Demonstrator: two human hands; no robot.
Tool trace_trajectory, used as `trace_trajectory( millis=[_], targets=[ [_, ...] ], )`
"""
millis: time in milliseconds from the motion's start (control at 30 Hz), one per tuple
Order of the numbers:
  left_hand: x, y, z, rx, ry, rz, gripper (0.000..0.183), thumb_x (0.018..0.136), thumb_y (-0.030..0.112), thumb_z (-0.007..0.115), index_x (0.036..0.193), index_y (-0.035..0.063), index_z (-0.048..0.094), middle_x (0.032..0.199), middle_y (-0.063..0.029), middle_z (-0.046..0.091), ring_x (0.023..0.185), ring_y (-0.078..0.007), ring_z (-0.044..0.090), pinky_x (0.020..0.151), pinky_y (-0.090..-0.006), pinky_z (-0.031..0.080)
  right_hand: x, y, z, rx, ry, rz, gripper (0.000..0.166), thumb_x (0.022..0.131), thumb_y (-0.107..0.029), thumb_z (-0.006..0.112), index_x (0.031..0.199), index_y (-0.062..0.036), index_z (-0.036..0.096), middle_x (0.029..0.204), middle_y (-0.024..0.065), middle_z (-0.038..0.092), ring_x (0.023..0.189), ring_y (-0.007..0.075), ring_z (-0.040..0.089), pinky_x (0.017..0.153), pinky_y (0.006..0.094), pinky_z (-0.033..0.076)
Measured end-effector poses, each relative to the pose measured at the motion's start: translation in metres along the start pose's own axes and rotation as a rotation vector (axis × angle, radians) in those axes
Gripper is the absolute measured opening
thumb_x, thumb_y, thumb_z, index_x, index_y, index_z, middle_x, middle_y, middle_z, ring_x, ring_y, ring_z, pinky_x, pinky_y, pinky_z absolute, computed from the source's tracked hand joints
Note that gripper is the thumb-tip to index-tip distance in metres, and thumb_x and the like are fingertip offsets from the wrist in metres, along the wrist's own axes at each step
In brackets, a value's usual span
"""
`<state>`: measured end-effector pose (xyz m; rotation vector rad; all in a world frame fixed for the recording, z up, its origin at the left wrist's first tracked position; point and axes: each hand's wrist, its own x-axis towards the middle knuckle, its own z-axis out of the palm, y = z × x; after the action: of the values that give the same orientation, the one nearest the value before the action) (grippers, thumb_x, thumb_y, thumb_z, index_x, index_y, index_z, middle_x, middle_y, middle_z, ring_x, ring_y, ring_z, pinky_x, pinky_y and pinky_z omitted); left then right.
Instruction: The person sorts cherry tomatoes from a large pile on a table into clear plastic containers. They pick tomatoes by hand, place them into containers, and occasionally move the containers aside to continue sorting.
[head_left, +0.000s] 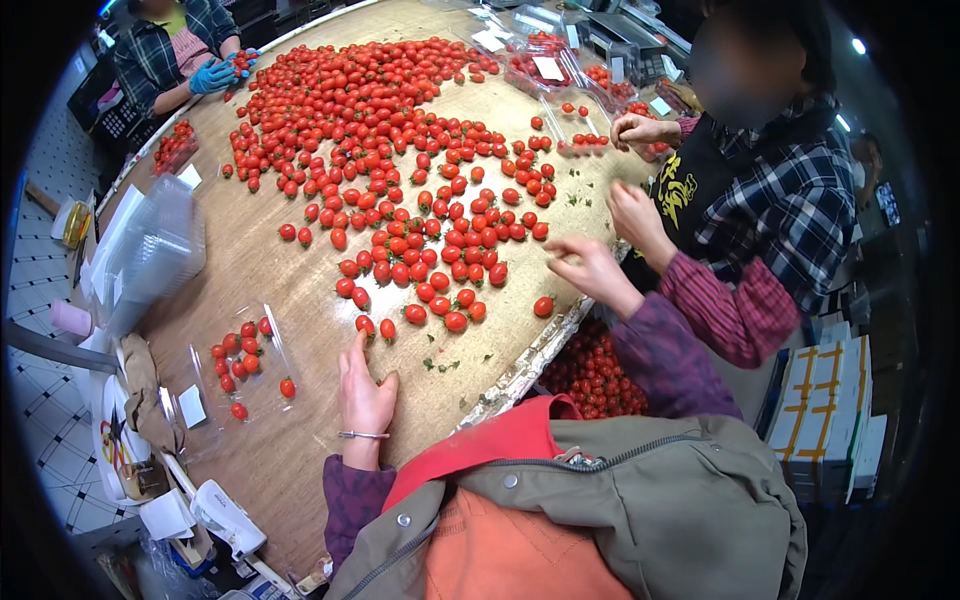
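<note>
My left hand (365, 397), with a bracelet at the wrist, rests low over the wooden table (300, 465), a fingertip at a cherry tomato (365, 324); whether it holds anything in the palm cannot be told. My right hand (592, 270) is over the table's right edge, its fingers bent and slightly blurred, above a lone tomato (544, 306). Many red cherry tomatoes (360, 97) with green calyxes are spread across the table. Left of my left hand lies an open clear plastic punnet (281, 345) with several tomatoes in it and a white slip (192, 406) beside them.
A co-worker's hands (637, 217) are close beyond my right hand. Another person's blue gloves (212, 76) hold tomatoes at the far left. Stacked clear trays (161, 247) stand left; filled punnets (540, 67) sit at the back right. More tomatoes (592, 375) lie below the table edge.
</note>
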<state>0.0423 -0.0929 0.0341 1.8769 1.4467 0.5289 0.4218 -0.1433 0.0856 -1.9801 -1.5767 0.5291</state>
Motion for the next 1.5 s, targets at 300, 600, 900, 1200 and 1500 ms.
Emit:
trace_trajectory(
  millis=[300, 600, 900, 1200, 1500],
  targets=[
    [0.032, 0.009, 0.03, -0.063, 0.212, 0.072, 0.044, 0.075, 0.005, 0.068, 0.117, 0.0073, 0.055, 0.111, -0.0151, 0.053, 0.101, -0.03, 0.06, 0.087, -0.0376, 0.05, 0.083, -0.017, 0.071, -0.292, -0.122, 0.021, 0.037, 0.074, -0.019, 0.068, 0.108, -0.0075, 0.058, 0.105, 0.0218, 0.055, 0.101, 0.0381, 0.058, 0.089, 0.0432, 0.048],
    [0.034, 0.007, 0.032, -0.056, 0.255, 0.165, 0.035, 0.074, 0.008, 0.071, 0.105, 0.011, 0.057, 0.11, -0.0132, 0.052, 0.09, -0.0317, 0.063, 0.073, -0.0425, 0.052, 0.074, -0.032, 0.069, -0.38, -0.23, 0.015, 0.042, 0.072, -0.019, 0.069, 0.112, -0.014, 0.059, 0.107, 0.0176, 0.057, 0.1, 0.0359, 0.06, 0.085, 0.0449, 0.049],
    [0.034, 0.008, 0.032, 0.035, 0.212, 0.114, 0.033, 0.075, 0.014, 0.073, 0.102, 0.0101, 0.056, 0.099, -0.0113, 0.058, 0.08, -0.0289, 0.064, 0.066, -0.042, 0.05, 0.074, -0.017, 0.071, -0.37, -0.081, -0.011, 0.03, 0.075, -0.018, 0.064, 0.103, -0.0062, 0.062, 0.095, 0.0178, 0.064, 0.094, 0.0345, 0.062, 0.083, 0.0441, 0.049],
    [0.034, 0.007, 0.033, -0.135, 0.225, -0.053, 0.025, 0.08, 0.02, 0.07, 0.098, 0.0082, 0.059, 0.066, -0.0088, 0.062, 0.06, -0.0261, 0.063, 0.056, -0.0403, 0.048, 0.069, -0.052, 0.086, -0.207, -0.209, -0.199, 0.038, 0.074, -0.013, 0.064, 0.111, -0.0039, 0.06, 0.098, 0.017, 0.062, 0.094, 0.0342, 0.062, 0.083, 0.043, 0.049],
    [0.035, 0.002, 0.028, -0.216, 0.275, -0.03, 0.026, 0.084, 0.024, 0.072, 0.079, 0.0008, 0.061, 0.056, -0.0072, 0.055, 0.049, -0.0132, 0.05, 0.049, -0.032, 0.041, 0.081, -0.067, 0.071, -0.218, -0.183, -0.089, 0.037, 0.078, -0.029, 0.07, 0.102, -0.002, 0.061, 0.09, 0.0183, 0.066, 0.091, 0.0343, 0.064, 0.079, 0.0436, 0.05]
  ],
)
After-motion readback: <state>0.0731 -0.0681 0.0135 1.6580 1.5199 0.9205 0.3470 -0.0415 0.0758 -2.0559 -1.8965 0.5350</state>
